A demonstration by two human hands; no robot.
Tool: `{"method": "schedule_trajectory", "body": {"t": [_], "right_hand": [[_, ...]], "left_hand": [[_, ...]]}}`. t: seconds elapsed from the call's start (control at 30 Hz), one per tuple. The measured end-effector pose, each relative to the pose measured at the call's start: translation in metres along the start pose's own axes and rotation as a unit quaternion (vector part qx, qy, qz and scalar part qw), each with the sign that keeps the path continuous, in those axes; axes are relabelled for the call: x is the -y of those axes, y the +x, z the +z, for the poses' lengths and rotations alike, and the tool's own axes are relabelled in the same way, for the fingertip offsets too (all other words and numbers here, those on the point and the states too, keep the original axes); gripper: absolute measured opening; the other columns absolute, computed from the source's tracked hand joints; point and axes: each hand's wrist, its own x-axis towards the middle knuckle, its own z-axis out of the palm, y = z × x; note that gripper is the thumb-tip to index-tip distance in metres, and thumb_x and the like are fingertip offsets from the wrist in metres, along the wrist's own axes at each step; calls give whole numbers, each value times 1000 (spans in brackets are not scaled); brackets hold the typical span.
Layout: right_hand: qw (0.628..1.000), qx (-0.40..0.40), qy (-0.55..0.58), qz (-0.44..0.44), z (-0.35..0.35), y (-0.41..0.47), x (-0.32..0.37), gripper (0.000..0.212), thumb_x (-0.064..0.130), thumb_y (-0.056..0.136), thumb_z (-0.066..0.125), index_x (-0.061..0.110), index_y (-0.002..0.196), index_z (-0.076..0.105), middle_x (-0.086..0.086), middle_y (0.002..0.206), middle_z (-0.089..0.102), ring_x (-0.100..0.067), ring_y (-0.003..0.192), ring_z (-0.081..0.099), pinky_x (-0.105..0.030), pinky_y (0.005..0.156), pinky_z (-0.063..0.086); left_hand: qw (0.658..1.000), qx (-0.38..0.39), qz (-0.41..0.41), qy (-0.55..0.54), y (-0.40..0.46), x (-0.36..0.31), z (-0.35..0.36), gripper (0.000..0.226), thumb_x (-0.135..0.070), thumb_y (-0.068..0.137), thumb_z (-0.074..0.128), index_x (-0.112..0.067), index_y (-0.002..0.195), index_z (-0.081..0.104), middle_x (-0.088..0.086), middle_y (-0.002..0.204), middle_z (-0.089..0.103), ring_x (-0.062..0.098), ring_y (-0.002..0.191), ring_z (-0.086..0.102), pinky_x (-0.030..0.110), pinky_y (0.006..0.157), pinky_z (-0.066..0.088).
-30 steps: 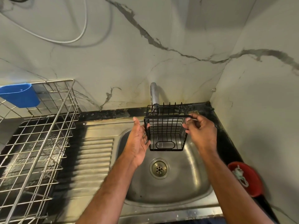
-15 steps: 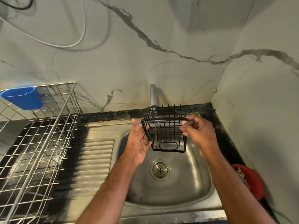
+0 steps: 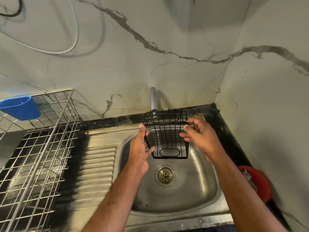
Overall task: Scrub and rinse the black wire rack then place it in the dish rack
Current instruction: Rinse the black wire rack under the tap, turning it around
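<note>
A steel sink (image 3: pixel 192 203) sat in a marble-walled corner. Above its drain (image 3: pixel 165 175), under the tap (image 3: pixel 153 101), hung the black wire rack (image 3: pixel 167 136). The left hand (image 3: pixel 140 151) pressed its side with straight fingers; the right hand (image 3: pixel 200 138) pinched its top rim. So light a hold on wet wire could slip, dropping it. The dish rack (image 3: pixel 38 148) stood left of the sink.

Both forearms reach forward from the bottom edge, converging toward the middle. Left hand (image 3: pixel 139 148) is upright, palm facing right, fingers straight and pressed flat, thumb spread out below. Right hand (image 3: pixel 199 137) is opposite it, back toward the camera, fingers curled in, thumb and forefinger pinching at the top, wrist slightly bent.
</note>
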Motion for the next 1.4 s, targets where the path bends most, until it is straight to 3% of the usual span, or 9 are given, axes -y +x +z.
{"method": "schedule_trajectory", "body": {"t": [0.3, 0.5, 0.63, 0.77, 0.87, 1.0, 1.3, 1.4], "right_hand": [[999, -30, -14, -11, -2, -5, 2, 12, 23, 98, 61, 23, 109, 65, 5, 102, 72, -2, 85, 74, -24, 78, 60], [999, -26, -15, -18, -7, -6, -1, 14, 24, 97, 62, 28, 110, 65, 6, 102, 73, -2, 86, 74, -31, 84, 61], [999, -21, -18, -30, -9, -7, -2, 12, 40, 94, 64, 33, 104, 65, 6, 100, 74, -4, 87, 74, -34, 84, 61], [998, -55, 18, -20, -5, -9, 0, 26, 51, 93, 58, 29, 102, 67, 1, 102, 73, -7, 82, 75, -30, 77, 62], [996, -84, 40, -6, -3, -10, 1, 23, 45, 94, 61, 28, 107, 68, 0, 101, 74, -9, 78, 76, -29, 72, 62], [994, -94, 62, -1, -1, -10, 4, 8, 40, 94, 63, 34, 95, 67, 2, 96, 74, -10, 76, 76, -27, 70, 61], [992, -99, 75, 8, 0, -12, 3, 13, 32, 97, 64, 23, 90, 71, -1, 89, 74, -13, 75, 76, -28, 68, 61], [993, -91, 72, 18, 1, -13, 2, 15, 25, 98, 62, 26, 84, 69, -1, 89, 74, -14, 74, 77, -30, 69, 62]], "left_hand": [[1000, 10, -17, -12, -2, -3, 2, 34, -53, 90, 66, -23, 108, 65, 3, 122, 68, 29, 111, 66, 53, 101, 52], [999, 15, -32, -24, -3, 2, 3, 35, -50, 91, 65, -21, 111, 66, 7, 127, 67, 36, 118, 62, 56, 101, 51], [999, 11, -34, -24, -2, 5, 3, 48, -51, 91, 65, -15, 123, 66, 5, 126, 69, 34, 115, 64, 54, 97, 53], [999, 10, -35, -26, -1, 5, 1, 51, -49, 89, 67, -15, 127, 65, 5, 125, 70, 32, 114, 65, 51, 92, 56], [999, 16, -31, -19, -1, 4, 2, 50, -48, 90, 67, -14, 127, 65, 4, 124, 70, 30, 113, 66, 50, 93, 56], [999, 18, -26, -14, -1, 3, 2, 47, -47, 91, 66, -13, 124, 66, 5, 123, 71, 30, 112, 67, 52, 97, 54], [999, 42, -27, -7, 5, 4, 2, 40, -43, 95, 59, -9, 115, 68, 10, 117, 74, 31, 114, 67, 53, 106, 48], [998, 60, -25, 4, 9, 3, 1, 36, -41, 97, 55, -11, 111, 68, 12, 120, 73, 32, 117, 66, 53, 109, 45]]}}
